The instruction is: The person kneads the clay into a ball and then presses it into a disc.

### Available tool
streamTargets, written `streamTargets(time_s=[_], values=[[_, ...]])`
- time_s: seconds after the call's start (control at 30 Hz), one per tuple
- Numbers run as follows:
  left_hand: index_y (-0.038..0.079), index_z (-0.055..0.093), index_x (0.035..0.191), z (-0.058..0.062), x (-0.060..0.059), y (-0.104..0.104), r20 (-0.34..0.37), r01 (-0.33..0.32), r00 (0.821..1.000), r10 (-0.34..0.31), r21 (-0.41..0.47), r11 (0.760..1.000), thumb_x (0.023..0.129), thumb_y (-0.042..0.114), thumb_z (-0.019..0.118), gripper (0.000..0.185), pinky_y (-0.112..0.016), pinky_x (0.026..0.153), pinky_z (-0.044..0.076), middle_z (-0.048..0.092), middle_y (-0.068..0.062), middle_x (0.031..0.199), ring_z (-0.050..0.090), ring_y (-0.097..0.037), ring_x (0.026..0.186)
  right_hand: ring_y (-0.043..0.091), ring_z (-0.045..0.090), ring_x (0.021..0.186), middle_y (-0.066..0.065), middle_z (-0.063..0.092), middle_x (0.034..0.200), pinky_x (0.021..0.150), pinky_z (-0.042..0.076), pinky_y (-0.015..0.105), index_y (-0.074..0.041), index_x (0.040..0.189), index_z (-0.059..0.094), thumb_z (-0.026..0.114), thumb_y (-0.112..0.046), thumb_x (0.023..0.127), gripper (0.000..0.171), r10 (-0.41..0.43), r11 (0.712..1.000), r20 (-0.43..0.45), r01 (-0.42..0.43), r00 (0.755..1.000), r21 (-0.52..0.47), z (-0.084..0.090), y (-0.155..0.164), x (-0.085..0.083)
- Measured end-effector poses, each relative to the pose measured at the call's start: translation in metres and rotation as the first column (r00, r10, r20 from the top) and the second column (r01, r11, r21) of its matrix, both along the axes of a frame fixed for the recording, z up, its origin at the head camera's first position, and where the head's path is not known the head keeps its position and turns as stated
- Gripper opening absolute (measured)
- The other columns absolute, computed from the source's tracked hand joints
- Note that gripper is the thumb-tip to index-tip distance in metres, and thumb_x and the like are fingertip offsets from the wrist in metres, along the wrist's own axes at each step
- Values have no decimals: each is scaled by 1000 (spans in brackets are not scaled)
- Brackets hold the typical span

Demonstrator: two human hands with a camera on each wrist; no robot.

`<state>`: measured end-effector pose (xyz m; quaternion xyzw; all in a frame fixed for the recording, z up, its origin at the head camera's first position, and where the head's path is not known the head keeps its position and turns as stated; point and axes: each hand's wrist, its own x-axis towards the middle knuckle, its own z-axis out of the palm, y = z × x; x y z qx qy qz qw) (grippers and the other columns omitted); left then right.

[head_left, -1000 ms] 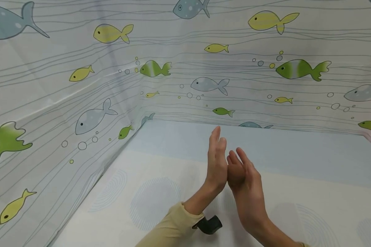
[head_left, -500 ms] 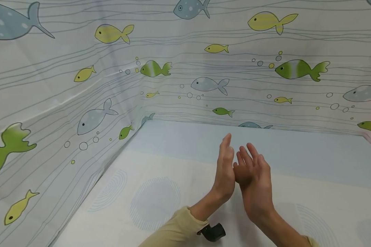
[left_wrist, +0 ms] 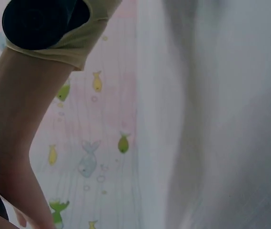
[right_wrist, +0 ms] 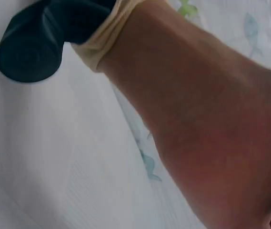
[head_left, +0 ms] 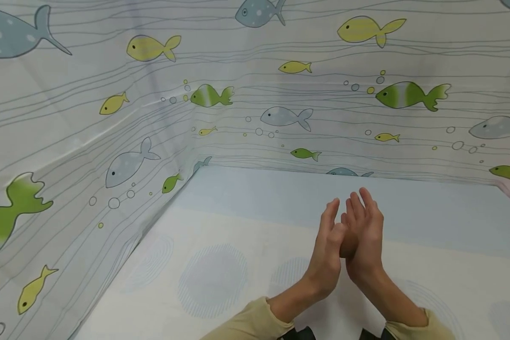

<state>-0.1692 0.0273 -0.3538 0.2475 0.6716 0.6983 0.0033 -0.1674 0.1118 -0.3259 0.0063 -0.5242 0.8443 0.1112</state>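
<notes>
Two bare hands pressed palm to palm above a pale patterned table cover.

The left hand (head_left: 328, 245) and right hand (head_left: 364, 236) stand edge-up and touching, fingers straight, loosely together and holding nothing, their long axes pointing up and away toward the fish-print curtain (head_left: 280, 94) beyond the fingertips. Below the fingers lies the table cover (head_left: 212, 278); behind the wrists come yellow sleeves (head_left: 246, 326). The head view alone shows both hands meeting. The left wrist view shows the opposite forearm, its sleeve and wrist camera (left_wrist: 40, 21) against the curtain; the right wrist view shows the other forearm and wrist camera (right_wrist: 30, 45), no fingers.
</notes>
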Motion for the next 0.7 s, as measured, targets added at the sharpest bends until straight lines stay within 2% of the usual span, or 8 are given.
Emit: streamTargets(time_s=[0.23, 0.4, 0.53, 0.7], values=[[22, 15, 158, 4, 1, 0, -19, 20, 1000, -20, 5, 1000, 99, 50, 23, 65, -42, 120, 20, 13, 12, 163, 10, -7, 150, 10, 12, 151, -6, 8, 166, 122, 10, 30, -27, 159, 12, 31, -53, 101, 67, -53, 998, -3, 53, 999, -17, -6, 7, -11], [18, 14, 158, 9, 3, -2, -49, 46, 998, -44, 34, 998, 100, 50, 24, 68, -35, 122, 16, 11, 12, 163, 6, -7, 151, 10, 10, 152, -6, 7, 166, 122, 10, 28, -27, 159, 12, 30, -53, 101, 66, -62, 998, 15, 62, 998, -32, -8, 10, -16], [18, 13, 158, 14, 5, -3, -47, 57, 997, -55, 37, 998, 99, 48, 26, 68, -32, 122, 14, 10, 14, 163, 3, -6, 151, 10, 10, 152, -6, 7, 166, 122, 10, 29, -28, 159, 12, 30, -53, 101, 66, -56, 998, 37, 57, 998, -35, -9, 11, -18], [19, 16, 158, 13, 3, -3, -31, 21, 999, -21, 12, 1000, 99, 46, 27, 67, -32, 121, 16, 12, 14, 163, 4, -8, 151, 10, 10, 152, -7, 7, 166, 122, 12, 28, -27, 159, 11, 28, -53, 102, 66, -10, 999, 43, 13, 999, -52, -8, 8, -15]])
